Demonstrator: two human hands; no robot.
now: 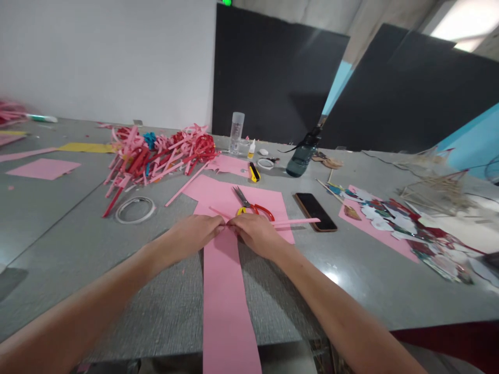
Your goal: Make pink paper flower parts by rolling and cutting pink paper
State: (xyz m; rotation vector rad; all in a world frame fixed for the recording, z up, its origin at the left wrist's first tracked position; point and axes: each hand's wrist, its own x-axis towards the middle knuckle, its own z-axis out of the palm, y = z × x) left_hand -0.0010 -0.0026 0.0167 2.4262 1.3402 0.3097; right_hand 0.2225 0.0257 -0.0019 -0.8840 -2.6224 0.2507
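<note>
Plain pink runs through the long paper strip (226, 296) at the near edge, the thin strip (298, 223) and the sheet (275, 200) beyond. The scissors (248, 204) are two-toned, yellow on the left loop and red on the right (their blades dark grey). Far left, the paper tangle (163, 153) mixes pinks and reds with a spot of blue. The cutter (254, 172) is yellow and black; the phone (315, 212), black with a brownish rim. Fine streaks texture the grey tabletop (167, 296) on the near side.
</note>
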